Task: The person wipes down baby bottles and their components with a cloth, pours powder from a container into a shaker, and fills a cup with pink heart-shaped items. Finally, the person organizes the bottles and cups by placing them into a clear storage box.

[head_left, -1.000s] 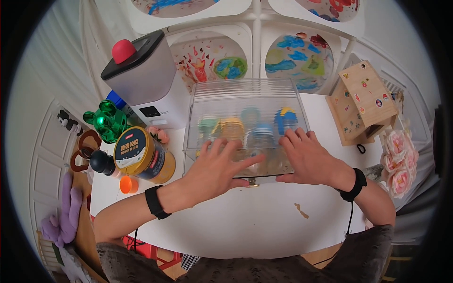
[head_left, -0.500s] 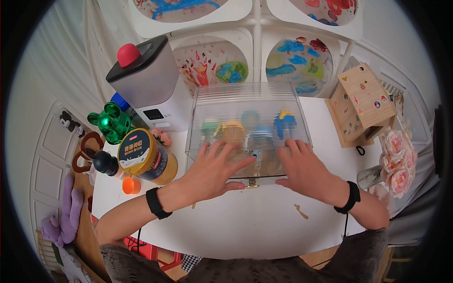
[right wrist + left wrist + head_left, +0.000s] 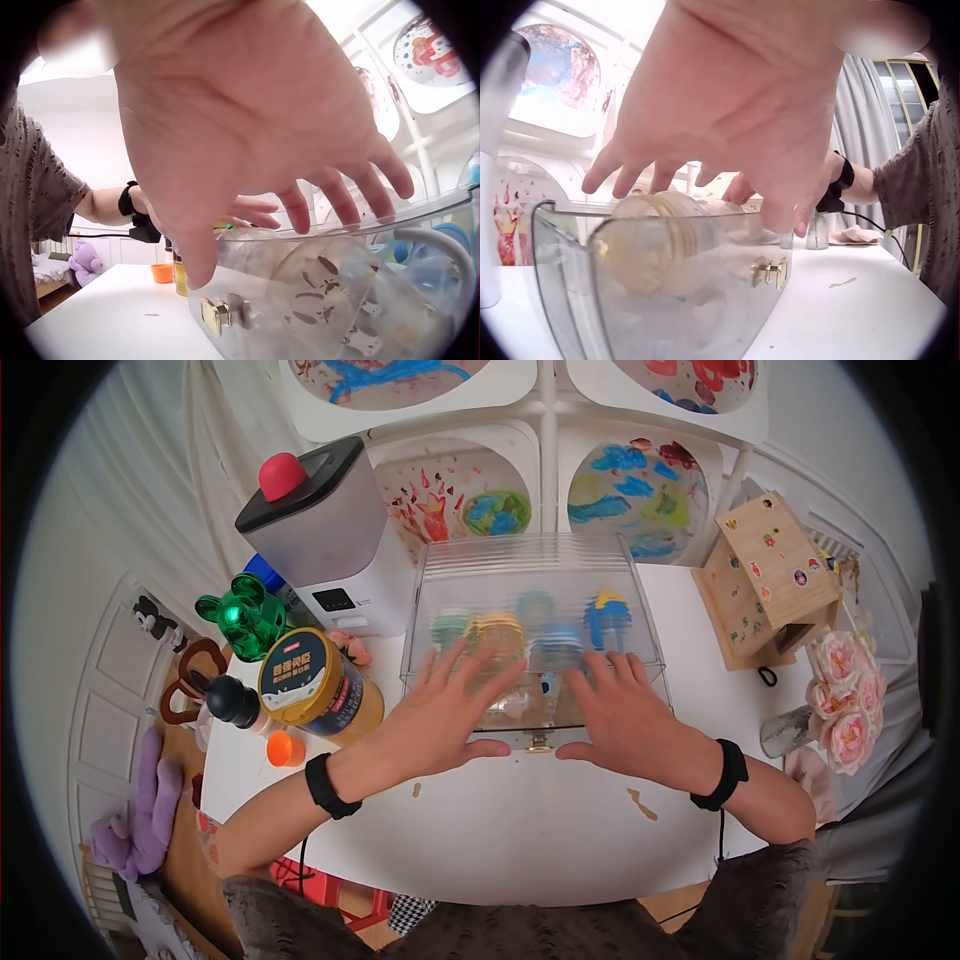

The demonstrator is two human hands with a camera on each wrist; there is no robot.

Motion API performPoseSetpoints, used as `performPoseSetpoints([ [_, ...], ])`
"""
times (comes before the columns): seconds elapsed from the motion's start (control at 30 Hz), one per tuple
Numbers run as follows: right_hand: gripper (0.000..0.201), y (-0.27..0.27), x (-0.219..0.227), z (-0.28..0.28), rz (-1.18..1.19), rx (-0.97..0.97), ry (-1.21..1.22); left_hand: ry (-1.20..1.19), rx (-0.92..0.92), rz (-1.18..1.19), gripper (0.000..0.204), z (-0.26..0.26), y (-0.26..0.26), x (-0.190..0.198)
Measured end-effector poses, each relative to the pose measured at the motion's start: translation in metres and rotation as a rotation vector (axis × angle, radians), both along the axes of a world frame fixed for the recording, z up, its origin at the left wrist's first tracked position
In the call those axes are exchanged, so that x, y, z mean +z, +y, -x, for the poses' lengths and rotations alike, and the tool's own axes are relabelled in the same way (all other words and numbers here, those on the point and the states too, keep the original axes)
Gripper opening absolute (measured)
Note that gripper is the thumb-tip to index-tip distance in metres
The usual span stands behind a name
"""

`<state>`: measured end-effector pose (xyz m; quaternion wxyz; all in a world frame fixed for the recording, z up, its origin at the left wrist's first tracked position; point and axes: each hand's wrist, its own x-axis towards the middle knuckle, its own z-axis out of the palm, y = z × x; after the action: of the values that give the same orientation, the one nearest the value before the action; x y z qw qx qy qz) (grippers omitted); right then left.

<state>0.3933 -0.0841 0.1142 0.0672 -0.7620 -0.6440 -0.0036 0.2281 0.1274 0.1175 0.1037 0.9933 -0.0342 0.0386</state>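
Observation:
A clear lidded box with a gold latch on its front stands on the white table. Through its lid show baby bottles: a blue-and-yellow one, a pale green-topped one and others. My left hand lies over the front left of the lid, fingers spread, thumb stretched toward the latch. Over the front right is my right hand, also spread, its thumb near the latch's other side. In the left wrist view, a bottle with an amber collar lies behind the box wall.
Left of the box are a grey-and-white machine with a pink knob, a gold-rimmed can, an orange cup, a dark-capped bottle and a green bear figure. To the right are a wooden house and pink flowers.
My right hand has shifted left along the box front, bringing its thumb closer to the latch. The left thumb has drawn slightly away from the latch. The head view has shifted a little.

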Motion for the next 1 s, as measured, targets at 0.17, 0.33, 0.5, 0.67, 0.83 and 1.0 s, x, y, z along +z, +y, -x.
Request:
performPoseSetpoints([
  [0.17, 0.062, 0.009, -0.012, 0.002, -0.007, 0.023, -0.069, -0.02, 0.064, -0.171, 0.096, 0.021, 0.011, 0.005],
  [0.33, 0.043, 0.006, -0.018, 0.014, 0.001, 0.001, -0.033, -0.02, 0.069, -0.146, 0.093, 0.03, 0.018, -0.002],
  [0.5, 0.027, 0.006, -0.01, 0.014, 0.092, 0.007, 0.116, -0.01, 0.057, -0.131, 0.094, 0.033, 0.018, -0.001],
  [0.67, 0.029, -0.011, -0.008, 0.02, 0.111, 0.064, 0.054, 0.131, 0.132, -0.161, 0.097, 0.038, 0.006, 0.004],
  [0.83, 0.04, -0.015, -0.003, 0.031, 0.087, 0.051, 0.011, 0.125, 0.111, -0.106, 0.094, 0.044, -0.001, 0.004],
  [1.0, 0.062, -0.008, -0.004, 0.026, 0.075, -0.047, 0.057, 0.101, 0.13, -0.19, 0.09, 0.042, -0.012, -0.002],
])
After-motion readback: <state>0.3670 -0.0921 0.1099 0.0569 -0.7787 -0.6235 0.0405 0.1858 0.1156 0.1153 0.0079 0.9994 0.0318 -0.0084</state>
